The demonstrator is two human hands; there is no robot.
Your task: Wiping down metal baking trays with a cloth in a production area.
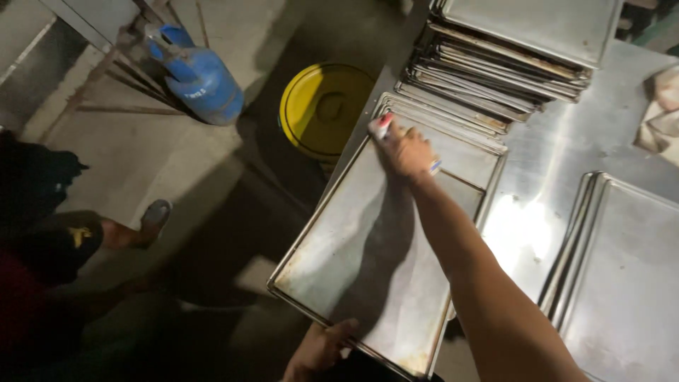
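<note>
A large flat metal tray [353, 240] lies on top of other trays and juts out past the steel table's left edge. My right hand [404, 150] reaches forward and grips the tray's far corner; a small red-and-white thing shows at its fingertips. My left hand [322, 348] holds the tray's near edge at the bottom of the view, fingers curled over the rim. Under the top tray more trays [467, 159] of the same kind lie nested.
A tall stack of metal trays [495, 64] stands at the back of the steel table [537, 212]. Another tray [622, 276] lies at the right, a crumpled cloth [661, 113] beyond it. On the floor are a yellow round lid [322, 106], a blue gas cylinder [198, 78] and a sandalled foot [152, 219].
</note>
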